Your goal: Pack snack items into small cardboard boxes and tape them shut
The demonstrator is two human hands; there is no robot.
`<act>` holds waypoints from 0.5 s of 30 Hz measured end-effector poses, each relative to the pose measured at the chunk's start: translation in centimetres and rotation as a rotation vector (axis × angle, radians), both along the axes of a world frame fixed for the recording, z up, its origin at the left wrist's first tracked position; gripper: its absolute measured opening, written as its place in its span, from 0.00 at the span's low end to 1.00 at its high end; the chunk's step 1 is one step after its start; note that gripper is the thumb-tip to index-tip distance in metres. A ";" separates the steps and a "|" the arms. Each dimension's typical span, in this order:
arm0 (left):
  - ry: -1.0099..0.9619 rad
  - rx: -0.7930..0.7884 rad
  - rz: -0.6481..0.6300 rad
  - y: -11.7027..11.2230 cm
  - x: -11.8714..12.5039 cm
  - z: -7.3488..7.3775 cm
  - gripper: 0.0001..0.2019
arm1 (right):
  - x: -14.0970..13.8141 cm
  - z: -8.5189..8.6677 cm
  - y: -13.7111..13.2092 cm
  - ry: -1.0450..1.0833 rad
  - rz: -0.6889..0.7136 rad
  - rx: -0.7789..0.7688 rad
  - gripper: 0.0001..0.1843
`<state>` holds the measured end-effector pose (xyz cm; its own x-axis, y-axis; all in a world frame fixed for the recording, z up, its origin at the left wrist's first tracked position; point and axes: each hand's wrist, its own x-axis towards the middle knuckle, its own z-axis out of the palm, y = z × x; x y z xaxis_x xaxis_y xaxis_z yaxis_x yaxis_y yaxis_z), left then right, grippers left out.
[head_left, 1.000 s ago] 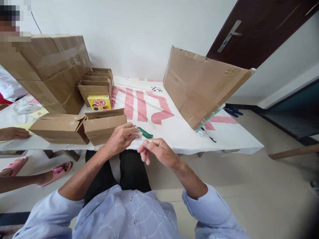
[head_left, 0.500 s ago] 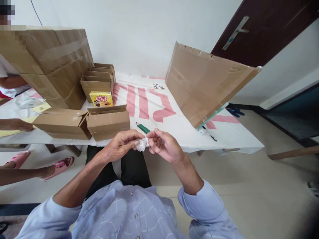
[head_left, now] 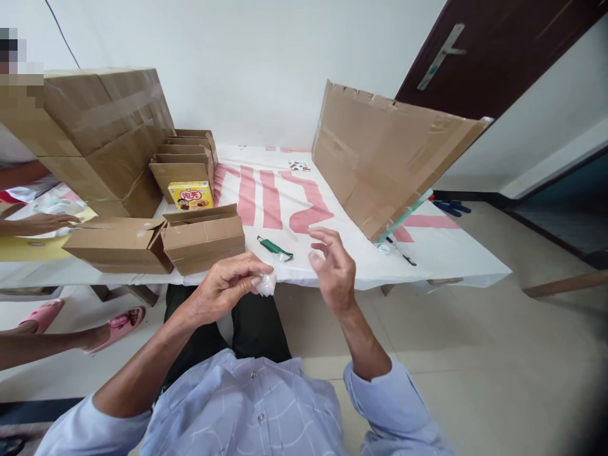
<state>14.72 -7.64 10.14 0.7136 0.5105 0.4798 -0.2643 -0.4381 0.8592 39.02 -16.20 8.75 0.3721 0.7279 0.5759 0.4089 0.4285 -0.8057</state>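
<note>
My left hand (head_left: 227, 286) is closed in a pinch on a small crumpled wad of clear tape (head_left: 266, 284) just in front of the table's near edge. My right hand (head_left: 333, 266) is raised beside it, fingers spread and curled, holding nothing. A green-handled utility knife (head_left: 274, 248) lies on the white cloth with red lettering (head_left: 285, 209) between my two hands. Two small brown cartons (head_left: 156, 239) lie side by side to the left of my left hand.
A yellow snack box (head_left: 190, 196) stands behind the cartons, before a row of folded cartons (head_left: 184, 158) and a big taped cardboard box (head_left: 104, 136). A flat cardboard sheet (head_left: 384, 158) leans at right. Another person's hand (head_left: 42, 223) and pink slippers (head_left: 114, 320) are at left.
My right hand let go of the tape wad and moved up and to the right, opening. My left hand keeps the wad.
</note>
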 end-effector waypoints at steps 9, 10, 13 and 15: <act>0.029 -0.501 -0.100 -0.4 1.2 -0.2 0.15 | -1.5 -3.1 0.3 -0.404 0.225 0.005 0.12; 0.020 -0.548 -0.093 -0.3 1.2 -0.2 0.16 | -1.6 -3.7 0.4 -0.364 0.215 -0.022 0.13; 0.011 -0.635 -0.052 0.0 1.4 -0.4 0.19 | -2.2 -4.7 0.0 -0.254 0.207 -0.119 0.19; 0.010 -0.644 -0.019 0.3 1.8 -0.6 0.20 | -2.9 -5.0 -0.5 -0.185 0.224 -0.161 0.22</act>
